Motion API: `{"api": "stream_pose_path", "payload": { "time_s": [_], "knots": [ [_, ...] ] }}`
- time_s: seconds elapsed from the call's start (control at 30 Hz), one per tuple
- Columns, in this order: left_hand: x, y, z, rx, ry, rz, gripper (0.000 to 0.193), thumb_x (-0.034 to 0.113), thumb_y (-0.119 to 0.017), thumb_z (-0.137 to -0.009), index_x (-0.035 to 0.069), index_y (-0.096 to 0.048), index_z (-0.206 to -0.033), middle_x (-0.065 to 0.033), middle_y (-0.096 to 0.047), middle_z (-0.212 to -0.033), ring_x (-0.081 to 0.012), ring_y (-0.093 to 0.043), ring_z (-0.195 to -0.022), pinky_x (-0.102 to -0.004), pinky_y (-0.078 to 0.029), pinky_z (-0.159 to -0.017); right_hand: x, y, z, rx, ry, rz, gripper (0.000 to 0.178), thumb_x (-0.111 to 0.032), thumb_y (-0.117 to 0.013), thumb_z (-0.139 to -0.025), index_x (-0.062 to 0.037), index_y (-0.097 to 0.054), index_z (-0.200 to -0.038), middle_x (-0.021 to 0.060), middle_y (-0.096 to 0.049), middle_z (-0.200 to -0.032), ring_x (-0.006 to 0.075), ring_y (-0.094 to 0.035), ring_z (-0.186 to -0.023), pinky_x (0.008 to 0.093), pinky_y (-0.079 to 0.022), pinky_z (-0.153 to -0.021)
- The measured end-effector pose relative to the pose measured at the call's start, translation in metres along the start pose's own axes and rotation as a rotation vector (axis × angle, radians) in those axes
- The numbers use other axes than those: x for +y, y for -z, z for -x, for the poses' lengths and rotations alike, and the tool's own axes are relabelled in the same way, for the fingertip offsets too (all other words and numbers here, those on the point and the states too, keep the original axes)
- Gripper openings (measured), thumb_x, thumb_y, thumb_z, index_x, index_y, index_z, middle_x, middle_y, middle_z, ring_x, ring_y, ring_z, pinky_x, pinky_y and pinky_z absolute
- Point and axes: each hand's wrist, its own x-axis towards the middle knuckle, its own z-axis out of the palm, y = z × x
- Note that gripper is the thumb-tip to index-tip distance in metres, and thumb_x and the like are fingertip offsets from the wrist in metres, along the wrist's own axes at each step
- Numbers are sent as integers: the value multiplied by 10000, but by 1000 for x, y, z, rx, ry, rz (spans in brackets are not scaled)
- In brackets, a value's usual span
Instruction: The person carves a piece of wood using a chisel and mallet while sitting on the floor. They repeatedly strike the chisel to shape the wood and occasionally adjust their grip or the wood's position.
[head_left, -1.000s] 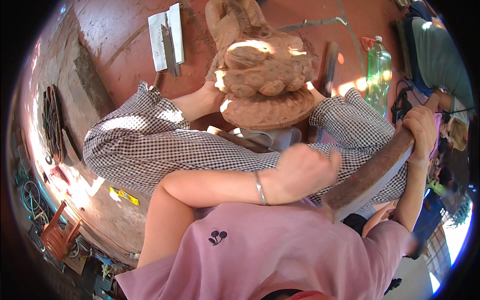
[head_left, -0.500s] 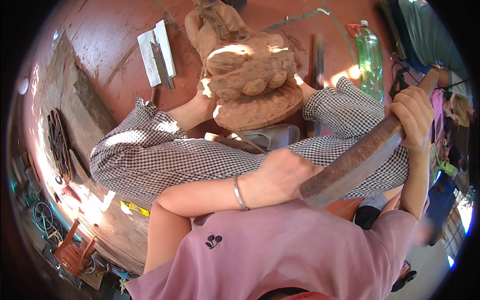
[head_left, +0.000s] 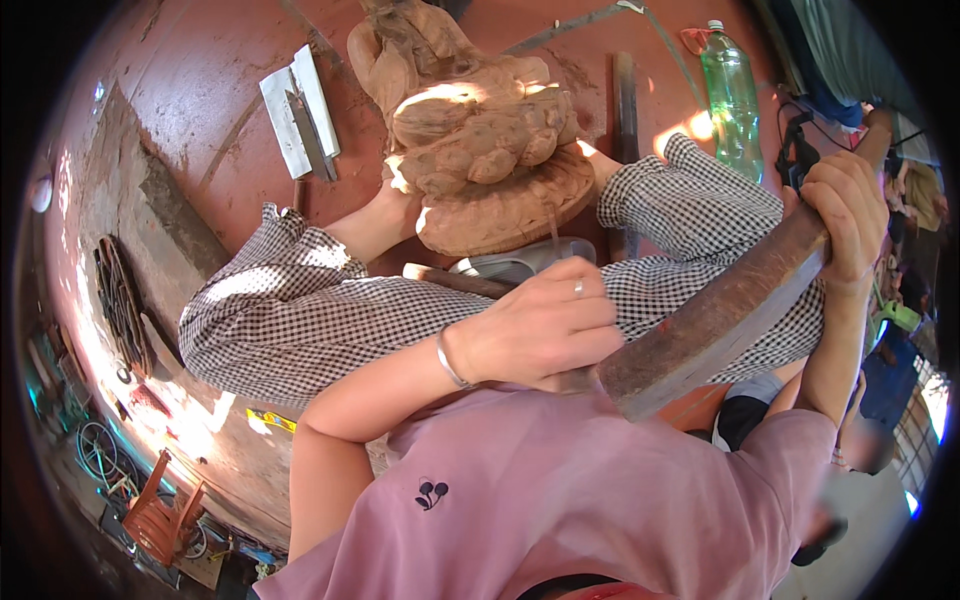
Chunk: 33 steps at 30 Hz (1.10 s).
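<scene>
In my closed left hand (head_left: pixel 545 330) is a chisel (head_left: pixel 555 232). Its thin blade rises past my fingers to the lower rim of a brown wooden carving (head_left: pixel 485 150), and its butt end shows below the fist. Whether the edge touches the wood I cannot tell. My right hand (head_left: pixel 846 215) grips a long, heavy wooden mallet (head_left: pixel 715 310) by its narrow end. The mallet's thick head slants down over my right leg, its blunt end close beside my left hand. The carving, with rounded lumps and a ribbed round base, lies between my feet.
Below the carving sit a grey container (head_left: pixel 575 252) and a wooden-handled tool (head_left: pixel 450 279). A green bottle (head_left: pixel 733 105) and a dark bar (head_left: pixel 625 140) stand to the right. Left are white paper (head_left: pixel 280 120) with a blade on it, and a tool roll (head_left: pixel 120 305). Another person is at far right.
My left hand has turned and shifted slightly left, bringing the chisel blade into sight by the carving's base. My right hand and the mallet have moved a little up and right.
</scene>
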Motion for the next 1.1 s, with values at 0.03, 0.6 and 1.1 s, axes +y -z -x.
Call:
{"api": "stream_pose_path", "payload": {
  "time_s": [0.03,0.6,1.1],
  "knots": [
    [1,6,7,9,2,27,191,165,-732,-752,47,-583,-767,-53,-508,-759,-266,-556,-778,-423,-479,-861,-1,1,-1,-10,-2,4,281,-45,-785,-697,28,-594,-889,155,-617,-773,320,-636,-680,421,-531,-637],
    [-14,29,31,228,79,308,256,81,-624,-861,44,-478,-654,-60,-506,-645,-234,-520,-605,-426,-500,-726,-49,1,-54,-1,83,7,343,-176,-650,-541,-41,-607,-854,73,-578,-717,224,-593,-613,325,-485,-546],
    [-16,28,28,253,73,345,200,-47,-622,-779,23,-474,-665,-79,-432,-642,-270,-471,-600,-423,-492,-741,-84,5,-64,-133,-44,50,361,-185,-633,-546,-93,-591,-893,34,-513,-744,176,-536,-621,306,-429,-532]
  ]
}}
